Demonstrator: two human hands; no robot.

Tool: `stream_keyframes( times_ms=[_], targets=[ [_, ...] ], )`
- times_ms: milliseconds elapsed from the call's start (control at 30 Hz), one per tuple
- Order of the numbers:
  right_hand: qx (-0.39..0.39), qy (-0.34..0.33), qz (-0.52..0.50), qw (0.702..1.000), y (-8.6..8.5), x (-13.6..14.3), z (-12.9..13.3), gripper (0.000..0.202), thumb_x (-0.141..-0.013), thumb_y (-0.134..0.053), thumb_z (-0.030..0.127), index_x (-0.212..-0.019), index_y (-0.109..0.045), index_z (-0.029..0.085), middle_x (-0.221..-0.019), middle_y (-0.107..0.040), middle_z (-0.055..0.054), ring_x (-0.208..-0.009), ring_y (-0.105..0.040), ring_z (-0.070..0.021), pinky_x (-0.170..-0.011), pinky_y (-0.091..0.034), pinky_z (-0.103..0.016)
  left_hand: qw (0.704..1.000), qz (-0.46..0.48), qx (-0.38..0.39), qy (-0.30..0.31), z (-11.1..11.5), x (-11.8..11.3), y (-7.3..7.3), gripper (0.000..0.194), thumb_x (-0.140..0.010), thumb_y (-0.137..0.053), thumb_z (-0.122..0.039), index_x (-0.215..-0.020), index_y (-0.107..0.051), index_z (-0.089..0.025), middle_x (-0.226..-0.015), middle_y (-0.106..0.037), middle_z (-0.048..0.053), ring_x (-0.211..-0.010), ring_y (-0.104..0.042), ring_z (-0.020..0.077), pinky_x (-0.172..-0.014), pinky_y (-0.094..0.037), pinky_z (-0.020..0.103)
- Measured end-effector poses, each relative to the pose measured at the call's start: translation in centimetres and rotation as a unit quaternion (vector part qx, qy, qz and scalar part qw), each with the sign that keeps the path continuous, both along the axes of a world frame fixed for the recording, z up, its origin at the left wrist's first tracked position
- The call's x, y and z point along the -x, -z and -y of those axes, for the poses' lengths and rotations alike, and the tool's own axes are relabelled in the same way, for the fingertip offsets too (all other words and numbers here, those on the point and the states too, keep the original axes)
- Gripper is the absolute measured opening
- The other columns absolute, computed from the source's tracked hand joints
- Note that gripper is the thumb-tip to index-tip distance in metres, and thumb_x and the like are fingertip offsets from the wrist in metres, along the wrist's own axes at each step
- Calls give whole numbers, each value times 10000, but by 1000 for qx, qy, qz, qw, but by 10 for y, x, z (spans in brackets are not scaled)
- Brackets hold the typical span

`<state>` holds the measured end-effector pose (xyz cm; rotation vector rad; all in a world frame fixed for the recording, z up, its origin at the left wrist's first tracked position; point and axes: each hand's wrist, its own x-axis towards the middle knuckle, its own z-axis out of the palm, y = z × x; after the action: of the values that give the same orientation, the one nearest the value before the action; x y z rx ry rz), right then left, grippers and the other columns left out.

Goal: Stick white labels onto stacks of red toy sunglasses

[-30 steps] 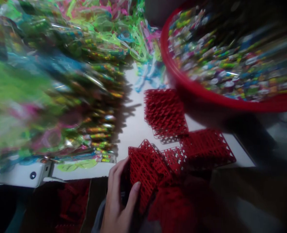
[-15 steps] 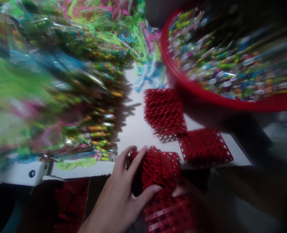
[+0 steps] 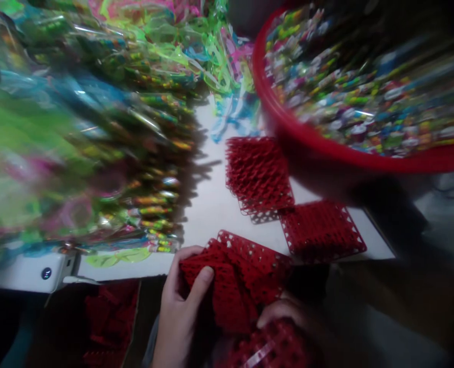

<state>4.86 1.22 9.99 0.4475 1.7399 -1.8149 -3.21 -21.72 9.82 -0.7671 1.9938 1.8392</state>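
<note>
At the table's front edge, my left hand grips a few red perforated plastic pieces, thumb on top and fingers behind. My right hand is closed at the lower right of these pieces, partly hidden and dim, holding more red perforated pieces low in the view. The held pieces are fanned at different angles. Beyond them lie a stack of red lattice pieces and a second red stack to its right.
A large red basin of colourful beads stands at the right. Clear bags with beads and bright plastic shapes cover the left. A white power bank lies front left on the white table.
My left hand has closed on the red pieces, which have turned and spread into a fan. The red pieces at my right hand have moved lower in the view.
</note>
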Motion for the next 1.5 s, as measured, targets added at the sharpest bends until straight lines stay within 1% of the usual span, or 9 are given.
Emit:
stream_keyframes(
  times_ms=[167, 300, 433, 500, 667, 1000, 1200, 1367, 1500],
  targets=[
    [-21, -10, -58, 998, 11, 5, 15, 457, -755, -916, 619, -1096, -855, 320, -1261, -815, -79, -1225, -781, -355, -1057, -648, -422, 983, 29, -146, -106, -17, 16, -9, 468, -932, -825, -596, -1248, -688, -279, -1187, -831, 55, -966, -825, 268, -887, -648, 396],
    [18, 50, -44, 998, 32, -3, 15, 270, -909, -794, 572, -1025, -815, 329, -1156, -838, -58, -1015, -848, -294, -862, -708, -393, 970, 25, -189, -151, -22, 22, -17, 444, -917, -852, -574, -1249, -714, -313, -1183, -839, 28, -1012, -827, 264, -950, -649, 410],
    [42, 109, -84, 990, 39, -5, 19, 342, -912, -822, 531, -1199, -722, 373, -1584, -675, -52, -1355, -742, -346, -1028, -663, -467, 965, -31, -168, -198, -26, 18, -21, 497, -918, -841, -571, -1371, -703, -423, -1298, -815, -3, -1074, -807, 243, -970, -655, 402],
    [40, 134, -126, 982, 39, 0, 28, 480, -849, -890, 481, -1256, -655, 381, -1693, -564, -45, -1452, -667, -363, -1095, -633, -488, 968, -73, -150, -185, -28, 17, -23, 494, -909, -836, -582, -1365, -720, -430, -1334, -797, 6, -1183, -777, 283, -1053, -633, 443],
    [-44, 167, -207, 963, 36, 33, 52, 488, -879, -859, 279, -1257, -565, 368, -1517, -624, -73, -1409, -674, -347, -1126, -622, -516, 982, -163, -47, -88, -26, 17, -26, 279, -906, -831, -521, -1151, -812, -389, -1336, -763, -22, -1371, -650, 311, -1214, -512, 426],
    [-133, 111, -314, 934, 29, 51, 43, 689, -889, -881, 220, -1421, -476, 388, -1781, -381, -70, -1586, -502, -379, -1265, -497, -566, 960, -100, -203, -165, -21, 21, -10, 369, -1011, -597, -400, -1339, -766, -395, -1413, -791, 3, -1255, -766, 316, -1078, -634, 490],
    [-150, 95, -260, 949, 30, 50, 45, 1108, -966, -819, 262, -1774, -74, 403, -1793, -410, -92, -1627, -475, -354, -1301, -498, -511, 959, -124, -207, -147, -24, 18, 0, 350, -1034, -575, -335, -1303, -799, -317, -1343, -823, 35, -1250, -770, 282, -1057, -641, 390],
    [-198, 80, -249, 945, 39, 43, 49, 1090, -986, -785, 224, -1792, -71, 399, -1865, -258, -67, -1730, -244, -370, -1400, -280, -633, 959, -135, -196, -155, -30, 19, -6, 319, -1047, -565, -326, -1244, -816, -324, -1392, -815, 11, -1265, -768, 252, -1026, -640, 329],
    [-204, 77, -268, 938, 35, 44, 47, 1112, -964, -816, 215, -1790, -96, 406, -1849, -303, -67, -1707, -314, -371, -1384, -349, -586, 962, -98, -203, -153, -35, 20, -6, 298, -1065, -566, -353, -1244, -805, -357, -1537, -740, -9, -1344, -735, 286, -1115, -605, 415]
  ],
)
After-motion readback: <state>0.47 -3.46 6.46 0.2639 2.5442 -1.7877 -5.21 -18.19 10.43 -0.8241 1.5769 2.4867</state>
